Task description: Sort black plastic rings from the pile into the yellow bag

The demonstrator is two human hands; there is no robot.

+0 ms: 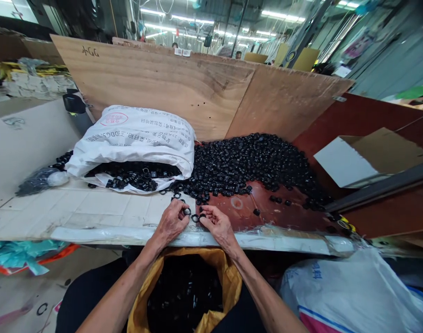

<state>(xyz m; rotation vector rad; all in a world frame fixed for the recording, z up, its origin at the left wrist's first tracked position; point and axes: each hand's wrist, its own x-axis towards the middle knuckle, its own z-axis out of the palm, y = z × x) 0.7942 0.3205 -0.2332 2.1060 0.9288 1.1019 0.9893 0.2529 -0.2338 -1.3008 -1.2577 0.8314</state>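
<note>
We hold our left grip (171, 221) closed at the front edge of the worktop (110, 210), thumb and finger pinching a black ring (187, 211). Our right grip (218, 226) is just beside it, its fingertips closed on a second ring (202, 216). A third ring (195, 218) sits between our hands near the right fingertips; we cannot tell whether it is held or only touched.

Below the edge, between our forearms, we have a yellow sack (231, 277) open upward, with a dark mass of small black pieces (183, 293) inside. On the worktop, behind and to the left of our hands, a white printed sack (138, 134) lies on its side, its mouth toward us, black ring-shaped parts (138, 178) filling the opening and reaching its lip. To its right we see a broad loose heap (253, 162) of black parts against the wooden boards (183, 88).

Down at our left, an orange-rimmed container (20, 272) holds crumpled turquoise material (29, 254). At our right we see an open carton (346, 162) and a pale sack (339, 286), but cannot make out their contents
</note>
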